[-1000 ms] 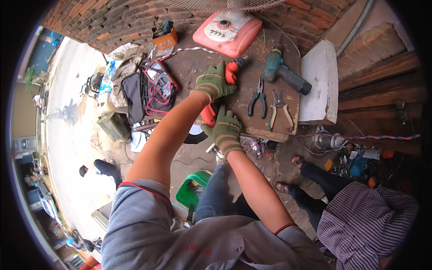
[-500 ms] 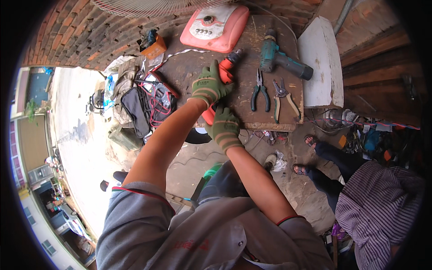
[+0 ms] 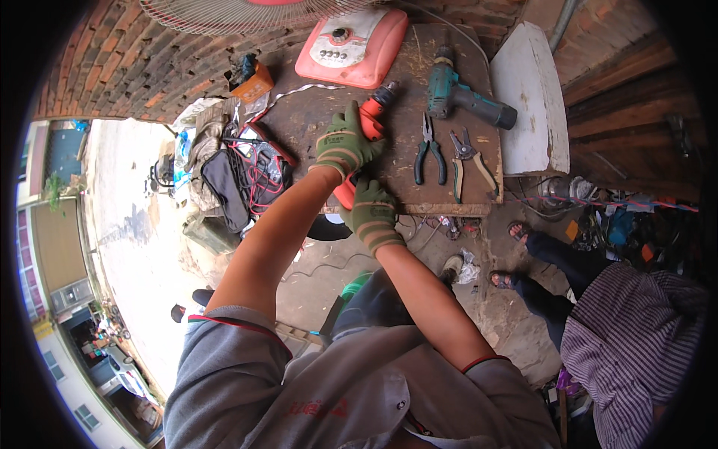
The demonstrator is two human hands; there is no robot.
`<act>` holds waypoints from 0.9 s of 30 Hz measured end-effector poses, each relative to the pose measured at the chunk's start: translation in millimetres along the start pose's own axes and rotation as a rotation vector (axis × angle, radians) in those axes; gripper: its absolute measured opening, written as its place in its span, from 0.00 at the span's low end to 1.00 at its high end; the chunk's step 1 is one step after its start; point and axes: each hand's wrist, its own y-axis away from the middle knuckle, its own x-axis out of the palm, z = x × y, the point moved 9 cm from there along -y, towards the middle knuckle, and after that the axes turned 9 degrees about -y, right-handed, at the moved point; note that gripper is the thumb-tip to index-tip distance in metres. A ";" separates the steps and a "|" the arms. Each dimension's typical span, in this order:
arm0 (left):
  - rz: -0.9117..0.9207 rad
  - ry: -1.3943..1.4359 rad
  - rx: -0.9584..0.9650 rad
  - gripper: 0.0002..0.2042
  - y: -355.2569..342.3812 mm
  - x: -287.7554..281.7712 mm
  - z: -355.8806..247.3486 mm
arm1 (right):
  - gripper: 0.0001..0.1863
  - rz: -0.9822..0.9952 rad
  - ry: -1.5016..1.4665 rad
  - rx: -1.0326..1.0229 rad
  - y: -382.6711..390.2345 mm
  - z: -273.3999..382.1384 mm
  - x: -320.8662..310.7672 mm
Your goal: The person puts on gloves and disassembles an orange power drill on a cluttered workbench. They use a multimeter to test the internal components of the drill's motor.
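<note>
A red power drill (image 3: 371, 116) lies over the worn wooden table, its dark chuck pointing away from me toward the far right. My left hand (image 3: 342, 144), in a green glove with tan bands, is closed over the drill's body, with fingers reaching toward the chuck end. Nearer to me, my right hand (image 3: 374, 209), gloved alike, is wrapped around the drill's lower end by the table edge. Both gloves cover much of the drill, and the right fingertips are partly hidden.
Right of the drill lie dark-handled pliers (image 3: 429, 150), wire strippers (image 3: 471, 161) and a teal cordless drill (image 3: 460, 97). A pink fan base (image 3: 351, 46) stands behind. An open bag with red leads (image 3: 258, 168) is at left. A person in a checked shirt (image 3: 632, 337) is at right.
The whole view has shifted slightly. Both hands keep almost the same hold on the red drill, and the tools on the table stay put.
</note>
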 end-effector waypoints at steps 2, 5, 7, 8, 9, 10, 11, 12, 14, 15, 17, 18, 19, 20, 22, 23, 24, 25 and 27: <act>0.006 -0.007 -0.004 0.49 0.4 -1.1 -1.6 | 0.39 0.001 -0.026 0.000 -0.3 -0.3 -1.2; -0.002 -0.001 0.012 0.49 0.6 -2.3 -2.1 | 0.40 -0.003 -0.033 -0.002 -0.2 0.0 -1.2; 0.000 0.000 0.015 0.49 1.5 -3.9 -3.3 | 0.40 -0.015 -0.017 -0.007 0.8 0.8 -1.5; 0.002 0.000 0.016 0.49 1.8 -4.4 -3.7 | 0.40 -0.014 -0.016 -0.006 0.6 0.7 -1.0; -0.007 0.002 0.019 0.49 1.1 -3.1 -3.0 | 0.40 -0.012 -0.014 -0.005 0.6 -0.2 0.7; -0.016 0.003 0.021 0.49 -0.4 -0.2 -1.6 | 0.39 -0.010 -0.012 -0.004 0.5 -1.0 2.4; -0.025 0.005 0.024 0.49 -1.0 1.2 -0.8 | 0.40 -0.019 -0.012 -0.013 0.4 -1.1 3.1; -0.029 0.004 0.029 0.49 -0.4 0.4 -1.4 | 0.41 -0.028 -0.013 -0.022 0.5 -1.4 3.5; -0.038 0.003 0.038 0.49 1.3 -4.2 -3.5 | 0.42 -0.044 -0.011 -0.034 -0.4 -2.4 4.5; -0.024 0.017 0.030 0.49 3.0 -6.0 -3.9 | 0.43 -0.047 -0.009 -0.038 0.0 -0.9 3.4; 0.006 0.046 0.012 0.49 3.0 -9.1 -4.6 | 0.43 -0.034 -0.025 -0.009 2.2 -1.2 2.8; -0.016 0.038 0.029 0.48 2.9 -7.8 -3.9 | 0.43 -0.018 -0.037 0.023 3.1 2.1 -8.7; -0.037 0.030 0.047 0.47 2.5 -5.7 -1.6 | 0.43 -0.002 -0.049 0.056 4.0 2.4 -13.4; -0.058 0.021 0.064 0.47 1.2 -4.4 -0.2 | 0.41 -0.033 -0.078 0.072 4.5 0.6 -12.5; -0.029 0.042 0.095 0.45 -9.4 1.2 -2.3 | 0.39 -0.059 -0.072 0.000 1.5 1.8 -11.2; -0.009 0.053 0.111 0.44 -9.3 5.1 -4.0 | 0.39 -0.070 -0.070 -0.030 -1.2 0.5 -9.5; -0.091 0.014 0.078 0.43 0.1 -7.5 -8.0 | 0.37 -0.009 -0.117 -0.001 -4.0 -1.6 -7.6; -0.102 0.005 0.089 0.43 1.9 -7.4 -9.4 | 0.35 0.012 -0.128 0.016 -6.5 -3.0 -7.3; -0.123 -0.006 0.122 0.43 -3.8 -3.1 -4.8 | 0.34 -0.017 -0.109 0.000 -1.5 1.4 -10.3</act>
